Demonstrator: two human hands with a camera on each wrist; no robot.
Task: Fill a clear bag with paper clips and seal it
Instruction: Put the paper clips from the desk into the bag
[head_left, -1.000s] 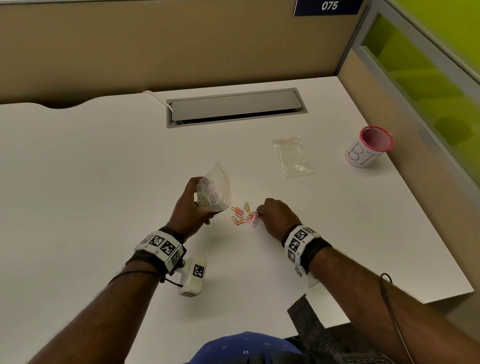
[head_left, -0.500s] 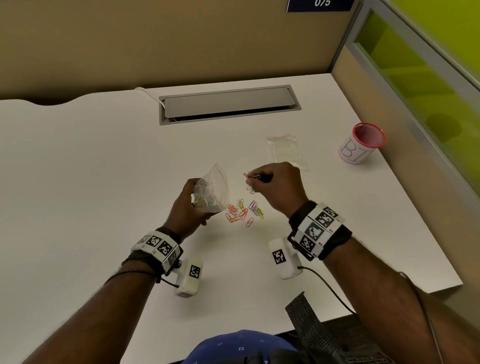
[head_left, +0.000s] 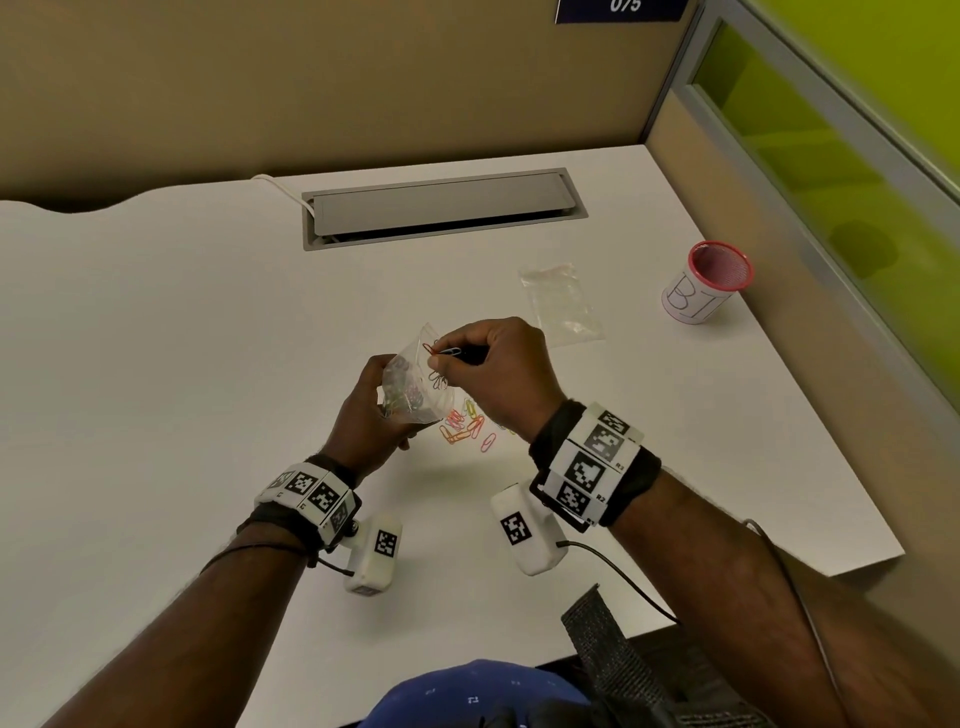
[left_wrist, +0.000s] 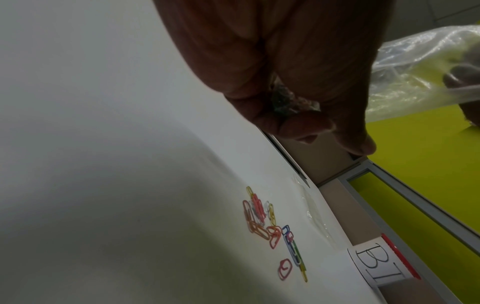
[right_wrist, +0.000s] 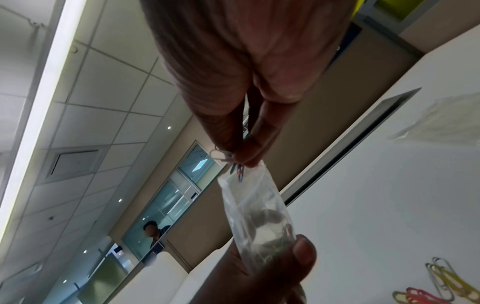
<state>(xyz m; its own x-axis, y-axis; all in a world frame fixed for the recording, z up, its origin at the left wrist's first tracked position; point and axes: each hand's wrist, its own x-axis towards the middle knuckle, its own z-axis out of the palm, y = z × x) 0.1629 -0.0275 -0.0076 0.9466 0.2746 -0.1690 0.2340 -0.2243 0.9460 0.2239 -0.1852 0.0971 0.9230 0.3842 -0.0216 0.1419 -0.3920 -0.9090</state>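
Note:
My left hand (head_left: 376, 410) grips a small clear bag (head_left: 415, 384) above the white desk, mouth up, with coloured paper clips in its bottom. My right hand (head_left: 488, 364) pinches a few paper clips (head_left: 441, 353) at the bag's open mouth; in the right wrist view the pinched clips (right_wrist: 233, 164) hang just over the bag (right_wrist: 254, 209). A loose heap of coloured paper clips (head_left: 467, 423) lies on the desk under both hands, and the same heap of clips (left_wrist: 275, 228) shows in the left wrist view below the left hand's fingers (left_wrist: 298, 123).
A second clear bag (head_left: 563, 304) lies flat on the desk behind my right hand. A red-rimmed cup (head_left: 704, 283) marked "B1" stands near the right edge. A grey cable hatch (head_left: 441, 208) is set into the desk at the back.
My right hand picked clips from the heap on the desk, lifted them and moved left to the bag's mouth. The left hand kept hold of the bag.

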